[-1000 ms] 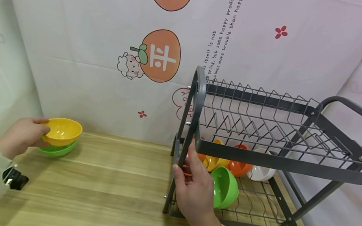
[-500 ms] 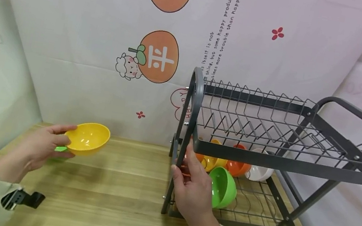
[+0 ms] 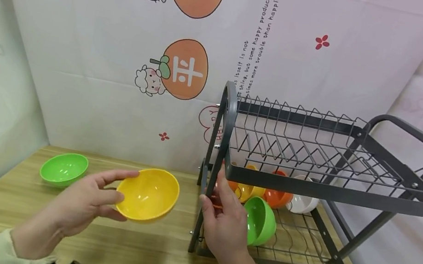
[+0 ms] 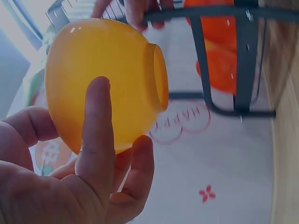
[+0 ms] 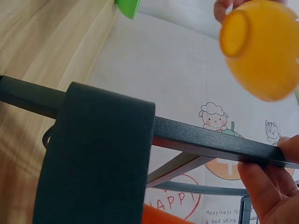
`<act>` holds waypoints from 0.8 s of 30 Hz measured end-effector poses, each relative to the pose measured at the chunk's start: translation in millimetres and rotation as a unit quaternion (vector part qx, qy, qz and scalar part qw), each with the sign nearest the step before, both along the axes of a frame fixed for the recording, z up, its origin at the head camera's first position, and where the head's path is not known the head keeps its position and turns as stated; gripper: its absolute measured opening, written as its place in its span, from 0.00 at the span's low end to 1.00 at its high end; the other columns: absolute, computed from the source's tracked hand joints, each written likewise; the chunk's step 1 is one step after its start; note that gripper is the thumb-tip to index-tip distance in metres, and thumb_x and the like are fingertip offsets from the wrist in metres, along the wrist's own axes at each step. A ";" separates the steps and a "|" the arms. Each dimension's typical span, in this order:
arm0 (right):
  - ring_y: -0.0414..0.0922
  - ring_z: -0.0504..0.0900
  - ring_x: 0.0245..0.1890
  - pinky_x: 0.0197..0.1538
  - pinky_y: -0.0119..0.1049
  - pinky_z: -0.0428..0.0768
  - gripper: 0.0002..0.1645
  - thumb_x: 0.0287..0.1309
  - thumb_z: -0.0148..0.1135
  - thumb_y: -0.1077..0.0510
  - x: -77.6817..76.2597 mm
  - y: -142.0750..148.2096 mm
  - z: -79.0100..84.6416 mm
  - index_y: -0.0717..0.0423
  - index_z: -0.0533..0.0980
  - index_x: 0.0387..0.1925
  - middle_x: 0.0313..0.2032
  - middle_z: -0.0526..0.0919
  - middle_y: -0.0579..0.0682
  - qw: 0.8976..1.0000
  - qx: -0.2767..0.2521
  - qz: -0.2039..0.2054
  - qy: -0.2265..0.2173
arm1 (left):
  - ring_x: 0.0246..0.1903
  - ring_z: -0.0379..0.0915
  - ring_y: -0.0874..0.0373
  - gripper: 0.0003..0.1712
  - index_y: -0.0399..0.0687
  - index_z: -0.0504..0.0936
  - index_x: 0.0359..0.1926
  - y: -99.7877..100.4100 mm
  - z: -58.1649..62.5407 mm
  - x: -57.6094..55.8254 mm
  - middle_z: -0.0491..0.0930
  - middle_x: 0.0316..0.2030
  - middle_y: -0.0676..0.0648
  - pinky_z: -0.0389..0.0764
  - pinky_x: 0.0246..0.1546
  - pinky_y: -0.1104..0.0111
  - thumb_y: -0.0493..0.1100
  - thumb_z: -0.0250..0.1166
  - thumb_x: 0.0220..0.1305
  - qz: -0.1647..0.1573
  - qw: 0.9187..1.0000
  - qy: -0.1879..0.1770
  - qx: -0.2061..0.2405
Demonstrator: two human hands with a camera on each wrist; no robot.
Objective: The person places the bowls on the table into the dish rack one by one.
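Observation:
My left hand pinches a yellow bowl by its left side, raised over the middle of the table with its hollow tilted toward the head camera. In the left wrist view the bowl's base ring points right, and fingers lie along its outside. My right hand grips the left front post of a dark grey two-tier dish rack; thumb and fingers close round the post in the right wrist view. A light green bowl stands on the table at the far left.
On the rack's lower tier, a green bowl leans on its side in front. Behind it stand a yellow bowl, an orange bowl and a white bowl. The upper tier holds wire dividers. A printed cloth hangs behind the table.
My left hand has lifted the yellow bowl off the green bowl and carried it right toward the rack, uncovering the green bowl. The right hand has kept its grip on the post.

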State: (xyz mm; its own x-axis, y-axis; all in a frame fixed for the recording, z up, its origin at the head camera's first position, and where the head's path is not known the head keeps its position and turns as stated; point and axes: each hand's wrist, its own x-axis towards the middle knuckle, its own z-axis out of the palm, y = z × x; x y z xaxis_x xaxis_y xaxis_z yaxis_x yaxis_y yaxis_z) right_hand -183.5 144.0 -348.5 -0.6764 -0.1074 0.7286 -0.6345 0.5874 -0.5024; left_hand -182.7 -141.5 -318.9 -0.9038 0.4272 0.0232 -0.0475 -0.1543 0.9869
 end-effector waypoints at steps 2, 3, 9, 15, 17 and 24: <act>0.37 0.77 0.30 0.29 0.28 0.79 0.43 0.60 0.61 0.59 0.5 -0.2 1.6 0.44 0.52 0.72 0.38 0.80 0.47 1.000 -0.004 0.002 -0.008 | 0.44 0.74 0.42 0.33 0.33 0.60 0.66 8.3 -1.6 6.1 0.49 0.66 0.32 0.79 0.40 0.51 0.28 0.55 0.60 -0.020 1.000 -0.002 0.013; 0.36 0.77 0.30 0.29 0.28 0.79 0.43 0.60 0.61 0.59 0.6 -0.4 2.0 0.44 0.52 0.72 0.38 0.80 0.47 1.000 -0.006 0.002 -0.009 | 0.44 0.74 0.42 0.32 0.33 0.60 0.66 11.9 -2.3 8.7 0.51 0.65 0.32 0.79 0.40 0.50 0.28 0.55 0.59 -0.027 1.000 -0.005 0.016; 0.34 0.78 0.31 0.33 0.27 0.80 0.44 0.58 0.63 0.60 3.6 -1.3 3.6 0.40 0.52 0.71 0.40 0.81 0.46 1.000 -0.012 -0.008 -0.023 | 0.44 0.73 0.39 0.33 0.32 0.61 0.65 25.7 -6.0 22.1 0.64 0.56 0.29 0.77 0.41 0.46 0.28 0.57 0.58 -0.044 0.999 -0.011 0.014; 0.35 0.78 0.42 0.41 0.28 0.79 0.40 0.60 0.61 0.55 16.7 1.6 14.1 0.36 0.56 0.69 0.50 0.76 0.42 0.996 -0.010 -0.023 -0.083 | 0.42 0.74 0.40 0.32 0.33 0.62 0.65 31.5 -5.8 28.7 0.69 0.49 0.30 0.78 0.39 0.47 0.28 0.57 0.59 -0.056 0.998 -0.001 0.024; 0.36 0.78 0.38 0.39 0.29 0.80 0.32 0.59 0.62 0.54 22.6 3.6 18.9 0.38 0.65 0.64 0.45 0.76 0.40 0.993 -0.026 -0.026 -0.114 | 0.42 0.74 0.41 0.32 0.33 0.62 0.65 33.5 -5.7 30.5 0.69 0.49 0.31 0.79 0.39 0.48 0.28 0.57 0.59 -0.061 0.998 0.002 0.025; 0.50 0.75 0.36 0.34 0.39 0.82 0.16 0.61 0.60 0.49 44.4 14.5 32.2 0.50 0.73 0.48 0.40 0.74 0.55 0.915 -0.187 0.076 -0.350 | 0.41 0.75 0.40 0.33 0.35 0.61 0.66 49.5 -5.8 38.2 0.70 0.50 0.31 0.78 0.40 0.48 0.30 0.59 0.59 -0.065 0.997 -0.030 0.024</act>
